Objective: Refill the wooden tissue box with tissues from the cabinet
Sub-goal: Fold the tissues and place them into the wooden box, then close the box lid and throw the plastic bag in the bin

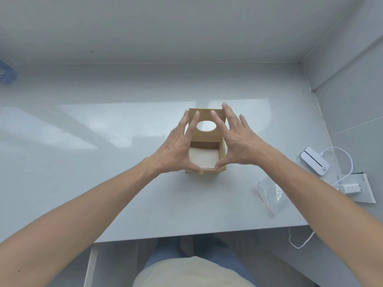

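Pale grey counter (pixel 145 204) runs out from under my bare forearms, its near edge just above my lap. On it, between my two hands, stands the wooden tissue box (pixel 221 157), small and square. My left hand (pixel 176 147) is at its left side and my right hand (pixel 241 141) at its right, both spread wide with fingers splayed, gripping nothing tightly. My thumbs reach in low and touch the box's near rim, almost meeting there. My fingers stretch up and away onto the lid (pixel 206 119), a flat wooden panel with an oval hole, which sits pushed back over the far half of the box, or tilted up; I cannot tell which. The near half is uncovered, and inside I see a pale surface (pixel 204 158); whether that is tissue or the box's bottom I cannot tell.

To my right lie a clear plastic bag (pixel 269 193) with a red strip, then a white device (pixel 315 161) with a white cable (pixel 344 156) leading to a plug at a wall socket (pixel 356 188). Beyond the box the counter meets a plain grey wall (pixel 186 27).
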